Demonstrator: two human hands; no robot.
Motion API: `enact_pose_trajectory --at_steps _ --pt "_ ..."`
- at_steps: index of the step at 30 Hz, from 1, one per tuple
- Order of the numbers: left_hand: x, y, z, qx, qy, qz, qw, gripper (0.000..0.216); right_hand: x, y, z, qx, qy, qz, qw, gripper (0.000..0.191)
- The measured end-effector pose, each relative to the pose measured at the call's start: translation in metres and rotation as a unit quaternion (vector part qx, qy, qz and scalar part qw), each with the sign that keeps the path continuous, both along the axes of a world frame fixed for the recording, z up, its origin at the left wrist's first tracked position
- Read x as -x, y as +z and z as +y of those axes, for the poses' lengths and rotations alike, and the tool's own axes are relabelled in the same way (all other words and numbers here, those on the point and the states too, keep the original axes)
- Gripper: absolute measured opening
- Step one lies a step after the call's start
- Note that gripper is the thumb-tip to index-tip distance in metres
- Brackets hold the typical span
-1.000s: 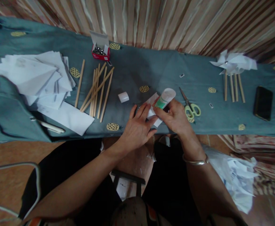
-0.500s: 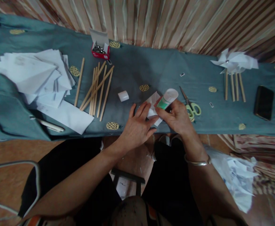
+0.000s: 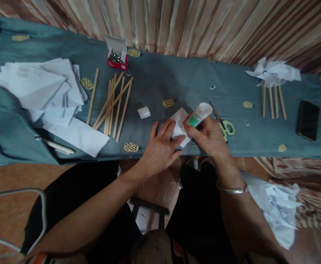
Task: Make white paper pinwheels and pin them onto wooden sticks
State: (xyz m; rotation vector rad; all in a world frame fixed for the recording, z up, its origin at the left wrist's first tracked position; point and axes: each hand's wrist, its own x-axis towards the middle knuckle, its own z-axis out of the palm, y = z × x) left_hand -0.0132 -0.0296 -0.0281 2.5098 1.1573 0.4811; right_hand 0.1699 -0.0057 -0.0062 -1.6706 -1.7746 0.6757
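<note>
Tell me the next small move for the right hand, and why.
Probably slide the green-and-white tube lightly across the small white paper. The right hand grips it tilted over that paper, the left hand rests on the paper, seemingly steadying it, and a white piece, likely the tube's cap, lies apart.

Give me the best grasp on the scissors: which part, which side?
Probably the right green loop, coming from the right: the scissors lie flat, pointing up-left in the view, that loop is uncovered, and the right grip, holding the glue stick, crowds the left.
</note>
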Motion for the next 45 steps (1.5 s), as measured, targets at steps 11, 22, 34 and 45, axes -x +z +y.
enact_pose_trajectory --at_steps 11,22,34,45 --pt "0.000 -0.001 0.000 -0.003 0.001 -0.002 1.000 0.045 0.000 -0.004 -0.001 -0.020 -0.014 0.013 1.000 0.018" --pt "0.000 0.000 0.000 0.011 0.004 -0.011 1.000 0.044 0.004 -0.006 0.005 -0.025 -0.024 0.010 0.999 0.019" --pt "-0.001 0.001 0.000 0.013 0.004 0.002 1.000 0.046 0.009 0.000 0.006 0.004 -0.014 0.028 0.999 0.021" --pt "-0.001 -0.001 0.000 0.009 0.004 -0.004 1.000 0.046 0.012 0.003 0.005 0.020 -0.003 0.008 1.000 0.019"
